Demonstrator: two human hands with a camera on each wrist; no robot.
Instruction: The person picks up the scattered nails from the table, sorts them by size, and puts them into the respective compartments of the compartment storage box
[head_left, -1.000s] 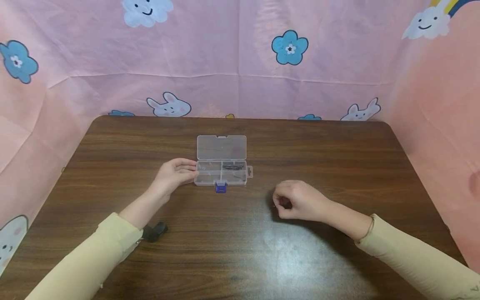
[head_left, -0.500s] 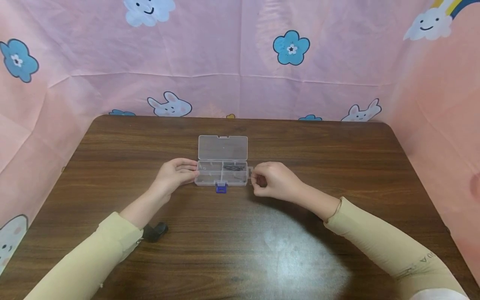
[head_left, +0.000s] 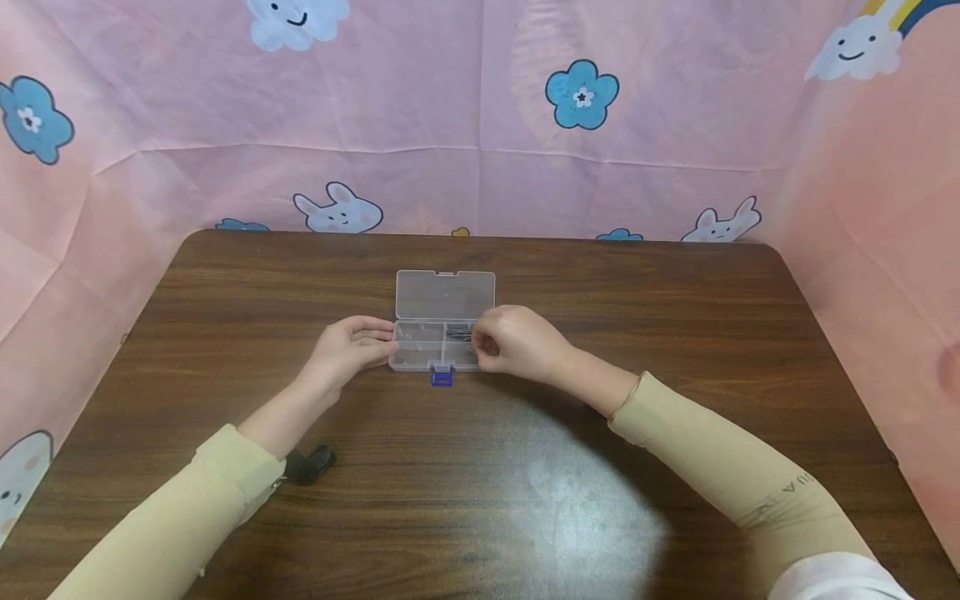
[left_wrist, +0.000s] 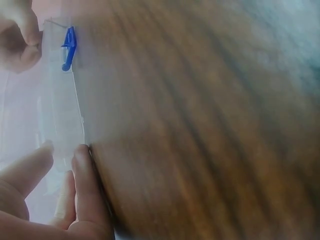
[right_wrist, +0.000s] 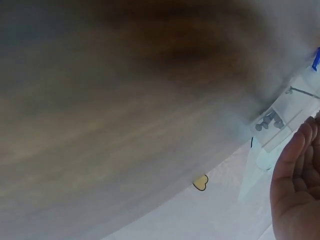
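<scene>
A clear plastic compartment box (head_left: 411, 367) lies on the table with its lid (head_left: 446, 295) swung back and its blue latch (head_left: 442, 377) facing forward. My left hand (head_left: 341, 350) rests extended fingers against the box's left end. My right hand (head_left: 525, 342) is over the box's right end, thumb and fingertips meeting in a pinch; whatever tiny thing they pinch cannot be made out. Dark nails (head_left: 458, 332) lie in the back right compartment, partly covered by the right hand. The right wrist view shows their flat heads (right_wrist: 258, 127) and a single nail (right_wrist: 305, 93) in the neighbouring compartment.
The brown wooden table (head_left: 600, 517) reaches back to a pink cartoon-print cloth (head_left: 420, 117), which also hangs at both sides. A black object (head_left: 310, 464) sits beside the left sleeve (head_left: 225, 483). A faint small mark (head_left: 408, 336) shows in the back left compartment.
My right hand has moved left and away from me, from the table right of the box to over its right compartments, still pinching. The left hand and the box have stayed put.
</scene>
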